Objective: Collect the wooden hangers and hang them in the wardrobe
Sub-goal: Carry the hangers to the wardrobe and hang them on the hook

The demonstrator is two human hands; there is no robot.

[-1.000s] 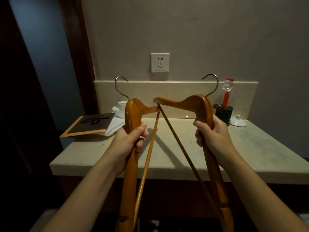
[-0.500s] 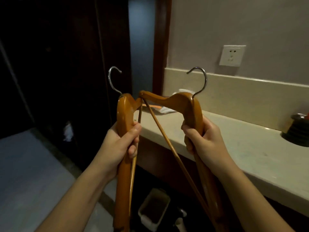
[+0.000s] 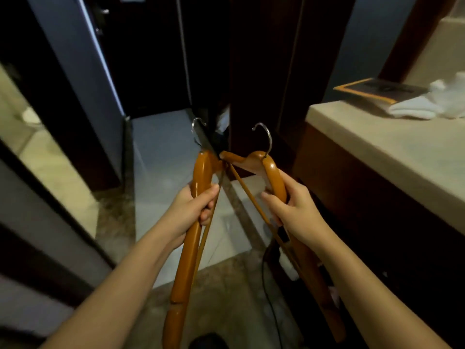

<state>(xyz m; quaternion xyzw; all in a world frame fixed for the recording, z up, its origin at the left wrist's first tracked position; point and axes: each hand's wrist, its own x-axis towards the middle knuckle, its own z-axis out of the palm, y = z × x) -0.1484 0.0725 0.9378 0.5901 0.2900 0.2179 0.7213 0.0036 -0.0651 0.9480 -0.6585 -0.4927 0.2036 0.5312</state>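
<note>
I hold two orange-brown wooden hangers with metal hooks, one in each hand, in front of me above the floor. My left hand [image 3: 195,207] grips the arm of the left hanger [image 3: 185,263], whose hook points up against a dark panel. My right hand [image 3: 293,210] grips the arm of the right hanger [image 3: 273,175]. Their inner ends almost touch between my hands. A tall dark wooden wardrobe panel [image 3: 254,71] stands straight ahead; its inside is too dark to make out.
A beige stone counter [image 3: 392,152] runs along the right, with a dark orange-edged folder [image 3: 377,90] and white cloth [image 3: 427,104] at its far end. A black cable [image 3: 270,293] trails on the floor below. A grey-blue door [image 3: 83,71] stands left; pale floor tiles lie ahead.
The view has swung left and down, away from the counter and wall socket, toward the dark wardrobe and floor. Both hands still hold the hangers the same way.
</note>
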